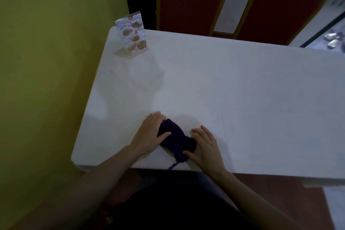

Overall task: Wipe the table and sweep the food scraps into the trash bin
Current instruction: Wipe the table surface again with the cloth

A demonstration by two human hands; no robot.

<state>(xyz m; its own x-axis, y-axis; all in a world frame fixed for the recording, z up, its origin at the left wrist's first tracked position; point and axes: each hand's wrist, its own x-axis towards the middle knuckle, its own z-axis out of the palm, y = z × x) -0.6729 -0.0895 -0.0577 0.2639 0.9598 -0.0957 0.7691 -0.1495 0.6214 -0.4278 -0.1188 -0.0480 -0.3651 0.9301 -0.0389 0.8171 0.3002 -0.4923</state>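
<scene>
While both hands are resting at the near edge of the white table point(233, 84), a dark purple cloth point(175, 137) is lying bunched between them, close to the table's front rim, with a loose thread or tail of it trailing over that rim toward the person. The left hand point(151, 132) is lying flat against the cloth's left end, fingers straight and pointing away from the person, its thumb pressing onto the top of the fabric; nothing is being curled around or pinched. The right hand point(205, 145) is lying flat beside the cloth's right end, fingers straight and slightly spread, its thumb touching the cloth's near corner. A clear menu stand point(131, 36) showing pictures of dishes is standing upright at the table's far left corner, well apart from the cloth. Two red chairs with gold frames, one point(190, 0) on the left and another point(280, 7) on the right, are standing just beyond the table's far edge. A yellow-green wall point(52, 52) is running along the table's left side. Food scraps cannot be made out on the tabletop in this dim, soft light.
</scene>
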